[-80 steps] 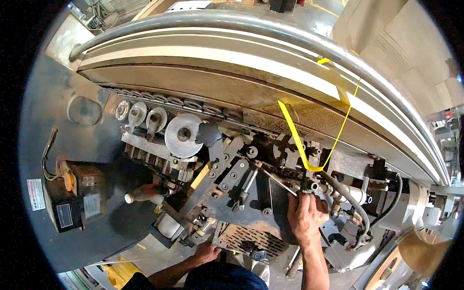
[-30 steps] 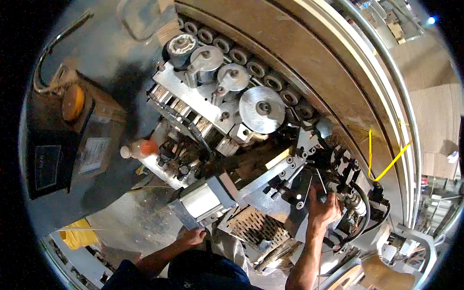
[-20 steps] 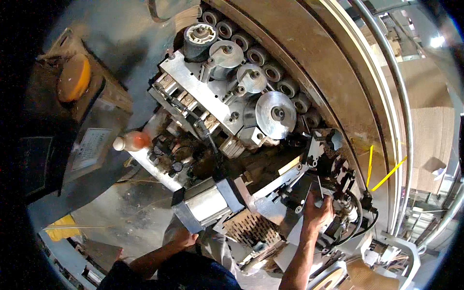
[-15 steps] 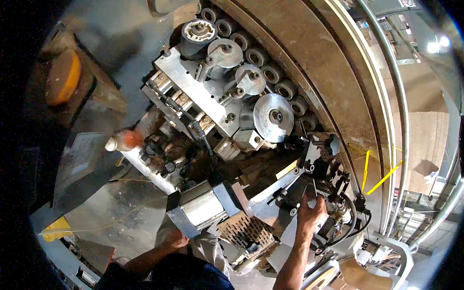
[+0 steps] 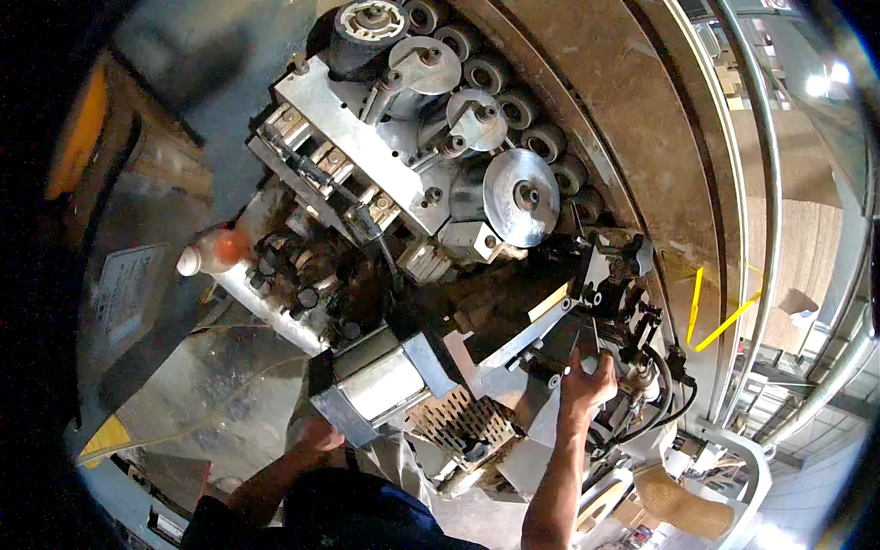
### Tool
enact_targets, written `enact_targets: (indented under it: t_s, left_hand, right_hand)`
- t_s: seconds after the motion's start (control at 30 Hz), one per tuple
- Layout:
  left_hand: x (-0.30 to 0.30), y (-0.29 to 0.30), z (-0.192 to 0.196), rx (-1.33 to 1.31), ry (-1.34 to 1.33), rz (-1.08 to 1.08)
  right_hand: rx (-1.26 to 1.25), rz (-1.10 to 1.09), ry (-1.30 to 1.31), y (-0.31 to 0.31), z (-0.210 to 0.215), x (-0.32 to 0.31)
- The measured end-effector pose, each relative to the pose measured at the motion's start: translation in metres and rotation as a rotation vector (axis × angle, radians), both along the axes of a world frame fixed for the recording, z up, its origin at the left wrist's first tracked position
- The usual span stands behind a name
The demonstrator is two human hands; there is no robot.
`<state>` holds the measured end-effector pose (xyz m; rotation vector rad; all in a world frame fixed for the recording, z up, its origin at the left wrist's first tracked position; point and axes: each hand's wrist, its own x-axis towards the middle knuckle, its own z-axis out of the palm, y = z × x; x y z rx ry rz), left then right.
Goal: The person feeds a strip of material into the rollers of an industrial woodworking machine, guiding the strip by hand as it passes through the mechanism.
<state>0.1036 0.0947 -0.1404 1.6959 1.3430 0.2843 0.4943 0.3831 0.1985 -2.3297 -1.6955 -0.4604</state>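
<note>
My right hand (image 5: 588,383) is closed around the lower end of a thin metal rod (image 5: 594,337), whose exact kind I cannot make out. It is among the fittings of a machine, next to a slanted metal bar (image 5: 522,341) and a group of black hoses (image 5: 662,423). My left hand (image 5: 321,433) is low beside a pneumatic-looking block (image 5: 376,385) with a silver body and dark grey ends. The block hides most of that hand's fingers. Under the block's right end is a slotted metal plate (image 5: 463,423).
Ahead stands a metal frame with a large shiny disc (image 5: 504,197), smaller discs and a dark roller (image 5: 368,41). Several rubber wheels (image 5: 516,108) line a long brown beam (image 5: 642,137). An orange-red and white knob (image 5: 218,252) sits at left. Cardboard (image 5: 797,247) is stacked at right.
The view has shifted a little, so the machine sits slightly higher and further left. My right hand stays at the same fittings with the thin rod. My left hand remains beside the block.
</note>
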Motion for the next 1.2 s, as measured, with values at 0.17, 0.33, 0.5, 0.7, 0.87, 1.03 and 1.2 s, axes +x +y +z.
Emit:
enact_targets:
  t_s: [0.17,0.33,0.5,0.7,0.87,1.03,1.2]
  left_hand:
    - [0.000,-0.005,-0.003,0.124,-0.055,0.063]
    - [0.001,-0.017,-0.010,-0.152,0.063,-0.032]
    - [0.007,-0.024,-0.012,-0.164,0.145,0.068]
    - [0.012,-0.022,-0.008,-0.072,0.079,0.129]
    - [0.010,-0.012,0.007,-0.056,0.054,0.180]
    - [-0.002,0.004,0.027,-0.063,0.016,0.086]
    - [-0.003,0.009,0.032,-0.196,0.020,0.054]
  right_hand:
    - [-0.017,0.081,-0.030,0.000,0.002,0.000]
    - [-0.060,0.089,-0.053,-0.002,0.004,0.003]
    - [0.033,0.098,-0.021,0.000,-0.004,0.004]
    - [0.033,0.139,-0.066,0.002,-0.002,0.003]
    - [0.010,0.125,-0.049,0.001,0.003,-0.003]
    - [0.041,0.093,-0.031,0.001,-0.002,-0.002]
    - [0.024,0.125,-0.066,0.000,-0.001,0.003]
